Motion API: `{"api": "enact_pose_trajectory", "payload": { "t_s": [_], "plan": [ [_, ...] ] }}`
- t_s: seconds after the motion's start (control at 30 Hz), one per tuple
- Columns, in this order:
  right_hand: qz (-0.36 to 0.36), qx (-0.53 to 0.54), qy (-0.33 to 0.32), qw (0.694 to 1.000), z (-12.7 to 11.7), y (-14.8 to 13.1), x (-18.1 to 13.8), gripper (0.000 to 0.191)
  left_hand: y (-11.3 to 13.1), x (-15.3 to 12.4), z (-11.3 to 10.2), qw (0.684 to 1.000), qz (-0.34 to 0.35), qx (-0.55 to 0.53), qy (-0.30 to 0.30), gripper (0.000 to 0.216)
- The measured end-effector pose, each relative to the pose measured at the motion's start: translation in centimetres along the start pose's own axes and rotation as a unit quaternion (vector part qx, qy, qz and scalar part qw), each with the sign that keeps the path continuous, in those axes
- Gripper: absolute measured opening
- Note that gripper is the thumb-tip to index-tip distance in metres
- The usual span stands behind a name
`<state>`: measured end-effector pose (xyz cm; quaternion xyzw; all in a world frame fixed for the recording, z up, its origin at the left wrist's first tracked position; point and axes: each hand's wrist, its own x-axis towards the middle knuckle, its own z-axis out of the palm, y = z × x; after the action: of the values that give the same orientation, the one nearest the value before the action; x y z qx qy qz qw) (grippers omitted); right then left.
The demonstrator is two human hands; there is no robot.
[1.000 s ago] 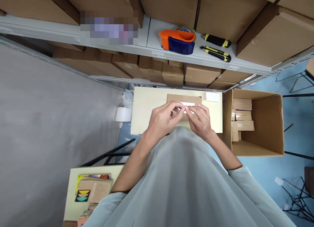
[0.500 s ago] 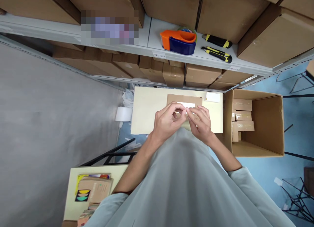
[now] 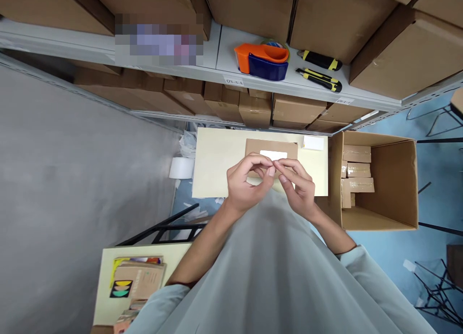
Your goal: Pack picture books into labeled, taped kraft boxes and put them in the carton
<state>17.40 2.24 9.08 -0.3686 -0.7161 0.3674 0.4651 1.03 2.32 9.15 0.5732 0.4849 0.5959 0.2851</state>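
Note:
A small brown cardboard box (image 3: 271, 148) with a white label (image 3: 273, 155) on top lies on a pale cream table (image 3: 217, 160). My left hand (image 3: 248, 187) and my right hand (image 3: 298, 187) hover just in front of the box, above the table's near edge. Their fingertips meet in a pinch over the box's near side. What they pinch is too small to make out. A white slip (image 3: 313, 142) lies on the table to the right of the box.
An open carton (image 3: 379, 180) with several taped parcels stands right of the table. The shelf above holds an orange and blue tape dispenser (image 3: 262, 60), two yellow-black knives (image 3: 320, 69) and large cartons. A white roll (image 3: 182, 168) sits left; another table with printed boxes (image 3: 133, 281) is near left.
Both hands have drawn back a little towards me, off the box top, so the white label now shows in full. The fingertips stay pinched together.

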Motion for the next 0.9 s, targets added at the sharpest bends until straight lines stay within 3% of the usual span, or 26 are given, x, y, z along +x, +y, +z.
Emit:
{"api": "enact_pose_trajectory", "payload": {
  "t_s": [0.17, 0.5, 0.9],
  "plan": [
    [0.019, -0.019, -0.011, 1.000, -0.1, 0.4, 0.0, 0.040, 0.4, 0.5, -0.1, 0.994, -0.086, -0.073, -0.010, 0.029],
    [0.007, -0.069, -0.018, 0.997, -0.1, 1.8, 0.1, 0.041, 0.3, 1.2, -0.5, 0.955, -0.259, -0.132, -0.064, 0.041],
    [-0.010, -0.113, -0.022, 0.993, 0.5, 2.7, 0.7, 0.040, -0.4, 2.2, -1.1, 0.920, -0.326, -0.197, -0.092, 0.042]
  ]
}}
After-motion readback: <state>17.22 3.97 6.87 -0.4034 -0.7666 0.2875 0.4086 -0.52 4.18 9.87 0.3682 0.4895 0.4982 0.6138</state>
